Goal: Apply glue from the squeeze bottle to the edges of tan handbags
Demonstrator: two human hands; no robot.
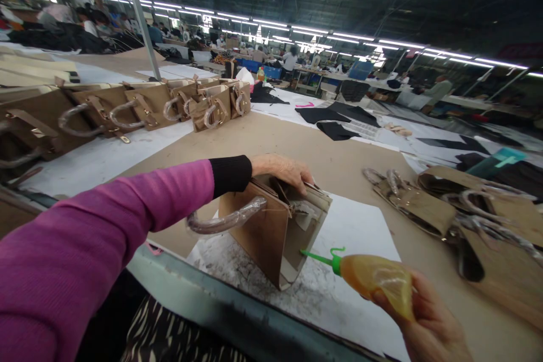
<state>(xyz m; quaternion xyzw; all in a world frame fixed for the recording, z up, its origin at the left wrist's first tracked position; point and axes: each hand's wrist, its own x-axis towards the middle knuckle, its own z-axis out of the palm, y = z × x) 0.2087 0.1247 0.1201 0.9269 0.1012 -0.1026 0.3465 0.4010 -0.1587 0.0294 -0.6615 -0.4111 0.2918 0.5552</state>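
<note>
A tan handbag [258, 226] lies tipped over on white, stained paper [365, 226], its open side facing right. My left hand [282, 169] grips the bag's upper edge, with the fingertips bent over the rim. A plastic-wrapped handle [229, 219] sticks out from the bag's near face. In my right hand [428, 311] is a squeeze bottle [373, 278] of yellowish glue-like liquid with a green nozzle [318, 257]. The nozzle tip points left at the bag's inner lower edge; whether it touches cannot be made out.
Several tan handbags [156, 104] stand in a row at the left. More flat bag parts with wrapped handles [424, 203] lie at the right. Black cut pieces [331, 114] are spread farther back. A metal post [142, 17] rises at the left, and the table edge [203, 300] runs in front.
</note>
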